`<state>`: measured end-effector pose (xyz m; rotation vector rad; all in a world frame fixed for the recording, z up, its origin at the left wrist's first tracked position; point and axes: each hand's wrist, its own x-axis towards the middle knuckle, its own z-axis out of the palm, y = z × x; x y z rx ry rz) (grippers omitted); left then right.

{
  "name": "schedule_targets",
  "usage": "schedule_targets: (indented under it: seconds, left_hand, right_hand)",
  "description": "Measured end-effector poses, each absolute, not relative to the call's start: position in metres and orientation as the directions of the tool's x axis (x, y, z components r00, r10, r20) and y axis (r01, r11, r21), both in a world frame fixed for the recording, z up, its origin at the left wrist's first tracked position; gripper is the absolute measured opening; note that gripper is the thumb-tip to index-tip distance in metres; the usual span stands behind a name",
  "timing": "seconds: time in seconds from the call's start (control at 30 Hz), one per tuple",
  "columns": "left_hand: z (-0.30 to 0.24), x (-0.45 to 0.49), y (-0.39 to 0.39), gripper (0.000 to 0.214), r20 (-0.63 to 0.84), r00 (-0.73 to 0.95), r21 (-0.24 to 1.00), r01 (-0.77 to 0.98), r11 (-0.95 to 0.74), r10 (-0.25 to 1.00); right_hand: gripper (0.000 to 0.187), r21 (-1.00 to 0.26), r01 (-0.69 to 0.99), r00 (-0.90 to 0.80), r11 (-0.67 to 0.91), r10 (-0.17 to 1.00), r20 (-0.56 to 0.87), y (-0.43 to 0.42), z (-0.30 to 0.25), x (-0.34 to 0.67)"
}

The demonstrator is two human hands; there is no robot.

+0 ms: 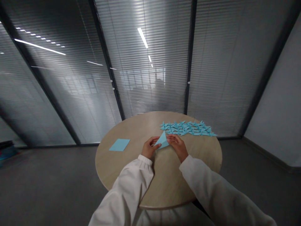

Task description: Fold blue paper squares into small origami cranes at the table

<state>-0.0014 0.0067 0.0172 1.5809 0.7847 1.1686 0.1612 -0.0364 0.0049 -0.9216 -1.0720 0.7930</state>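
A light blue sheet folded into a triangle (pixel 162 140) is held just above the round wooden table (pixel 131 169). My left hand (pixel 150 147) pinches its left corner, fingers closed on the paper. At the triangle's right edge, my right hand (pixel 178 146) grips the paper with curled fingers. Both arms wear white sleeves.
A flat stack of light blue square paper (pixel 119 144) lies on the table's left side. Several folded blue paper figures (pixel 187 128) lie in rows at the far right of the table. Glass walls with blinds stand behind; grey floor surrounds the table.
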Motion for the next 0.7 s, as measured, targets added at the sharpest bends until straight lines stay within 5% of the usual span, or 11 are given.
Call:
schedule_targets:
  seconds: [0.13, 0.33, 0.7]
  left_hand:
    - [0.0214, -0.0004, -0.001, 0.026, 0.456, 0.379, 0.828, 0.151, -0.54, 0.806]
    - [0.0228, -0.003, -0.0039, 0.019, 0.618, 0.475, 0.607, 0.216, -0.764, 0.626]
    - [0.0173, -0.0076, 0.0016, 0.024, 0.678, 0.467, 0.424, 0.382, -0.821, 0.567]
  right_hand:
    - [0.056, -0.896, -0.032, 0.295, 0.442, 0.861, 0.414, -0.0353, 0.0041, 0.1612]
    - [0.032, -0.883, 0.178, 0.229, 0.433, 0.855, 0.465, -0.0396, 0.0043, 0.1604]
    - [0.028, -0.874, 0.264, 0.151, 0.407, 0.878, 0.454, -0.0393, 0.0016, 0.1587]
